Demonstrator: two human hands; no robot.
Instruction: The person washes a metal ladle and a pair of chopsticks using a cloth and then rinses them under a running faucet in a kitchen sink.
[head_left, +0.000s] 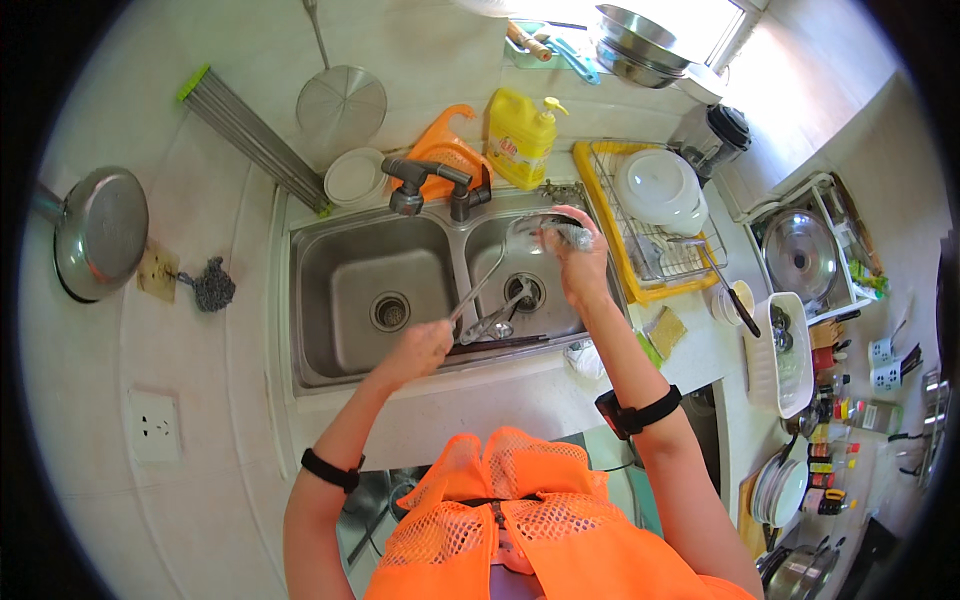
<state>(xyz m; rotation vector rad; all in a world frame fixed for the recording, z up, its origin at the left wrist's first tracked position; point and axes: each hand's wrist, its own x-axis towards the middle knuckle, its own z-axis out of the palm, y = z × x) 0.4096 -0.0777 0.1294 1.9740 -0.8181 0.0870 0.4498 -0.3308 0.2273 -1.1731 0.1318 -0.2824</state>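
Observation:
My left hand (417, 352) is closed around the handle of a long metal utensil (480, 286), probably a ladle or skimmer. Its head reaches into the right basin (486, 259) of the steel sink, where my right hand (583, 261) partly covers it. In my right hand is a pale, shiny scrubbing pad (574, 234), pressed at the utensil's head. Below, in the same basin, lie metal utensils (491, 319), a spoon (501, 330) and dark chopsticks (510, 344). Something pale rests over the drain (527, 291).
A dark faucet (431, 174) stands behind the left basin (322, 300). Behind are an orange basket (450, 150) and a yellow soap bottle (525, 142). To the right, a yellow-trayed dish rack (637, 289) holds white dishes (656, 184); a sponge (667, 331) lies in front.

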